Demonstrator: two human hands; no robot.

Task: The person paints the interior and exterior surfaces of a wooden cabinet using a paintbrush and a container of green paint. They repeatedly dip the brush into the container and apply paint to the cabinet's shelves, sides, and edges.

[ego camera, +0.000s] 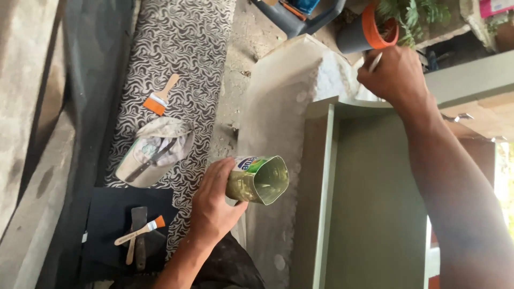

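My left hand [214, 200] grips a cut-open plastic bottle [259, 179] with olive-green paint inside, held low near the middle of the view. My right hand [393, 75] is raised at the upper right, closed around a thin pale brush handle [375, 62], at the top corner of a grey-green painted wooden frame [321, 176]. The brush's bristles are hidden behind the hand. The frame's panel [375, 203] fills the lower right.
On a black-and-white patterned mat [182, 48] lie an orange-bristled brush [159, 97] and a paint-smeared white bucket [152, 155]. A second brush [142, 231] and a scraper rest on a dark board. An orange-rimmed plant pot [369, 29] stands at the top.
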